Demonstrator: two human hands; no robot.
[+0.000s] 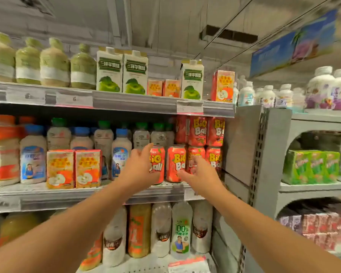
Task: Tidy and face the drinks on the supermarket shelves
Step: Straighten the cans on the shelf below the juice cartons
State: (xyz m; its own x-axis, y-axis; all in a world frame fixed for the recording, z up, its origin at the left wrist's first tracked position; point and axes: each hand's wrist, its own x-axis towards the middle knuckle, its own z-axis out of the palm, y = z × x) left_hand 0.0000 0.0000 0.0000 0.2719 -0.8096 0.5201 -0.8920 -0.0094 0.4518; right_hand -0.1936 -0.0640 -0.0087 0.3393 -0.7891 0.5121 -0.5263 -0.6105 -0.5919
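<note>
Forearms reach up from the bottom corners toward the middle shelf (98,196), both bare. Left hand (137,170) lies against the left side of the first red "Big Ball" can (158,164), its fingers straight and close together, the fingertips rising to the can's top rim; whether the thumb wraps the can I cannot tell. Right hand (200,175) is blurred, its fingers spread and relaxed in front of the third can (194,154), the thumb pointing left across the foot of the second can (175,163); it grips nothing that shows. These cans stand in a front row at the right end of the middle shelf, with a fourth can (215,160) just beside the grey upright (258,154), and more red cans (199,131) are stacked on top of the row. Left of the cans, on the same shelf, stand blue-capped bottles (33,154), two orange apple-juice cartons (74,168) side by side, and green-capped bottles (158,134) behind. Below, tall bottles fill the bottom shelf, among them a white one marked "100%" (180,231). Above, the top shelf (134,101) carries green-capped jars (54,64), green-apple cartons (122,71) and small orange cartons (163,87). Farther right, a neighbouring unit holds white bottles (321,85) and green packs (311,166).
</note>
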